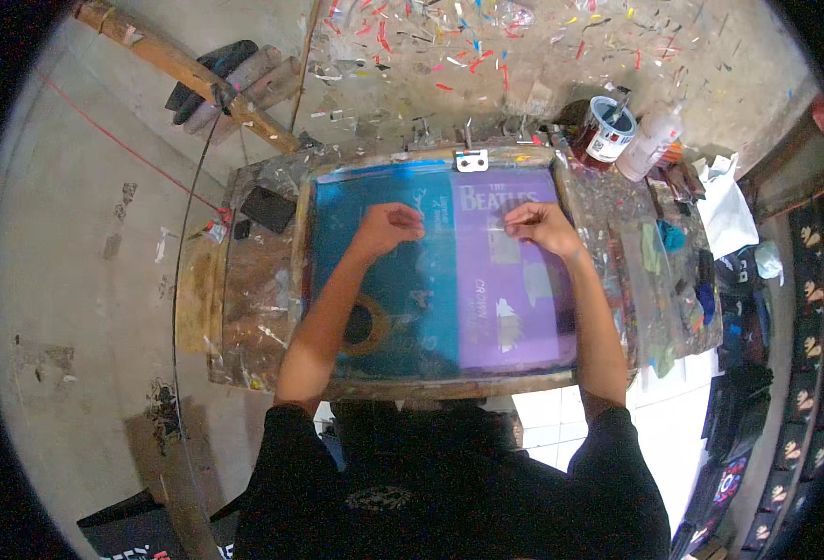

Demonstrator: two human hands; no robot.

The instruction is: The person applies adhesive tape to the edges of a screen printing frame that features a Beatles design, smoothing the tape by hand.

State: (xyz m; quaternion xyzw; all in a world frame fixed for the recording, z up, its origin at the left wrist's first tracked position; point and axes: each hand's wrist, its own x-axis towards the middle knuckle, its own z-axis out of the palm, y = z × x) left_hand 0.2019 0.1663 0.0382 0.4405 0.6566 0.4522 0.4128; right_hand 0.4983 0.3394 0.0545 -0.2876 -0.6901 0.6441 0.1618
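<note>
A framed printing screen [430,327] lies flat on the worktable, its mesh teal on the left and purple on the right, with pale lettering and shapes. Above the teal half, my left hand [391,230] is closed in a pinch, fingertips pointing right. My right hand [542,227] hovers over the purple half, also pinched, with its fingertips turned left toward the other hand. Whatever the fingers hold, if anything, is too small to make out. Pale patches [507,327] sit on the purple mesh. A metal hinge clamp [471,161] grips the frame's far edge.
A paint-stained worktable [253,271] surrounds the screen. At the far right stand a tub [605,133] with a tool in it and a clear bottle [651,140]. A white bag [727,205] hangs at the right edge. A dark flat block [268,209] lies left of the frame.
</note>
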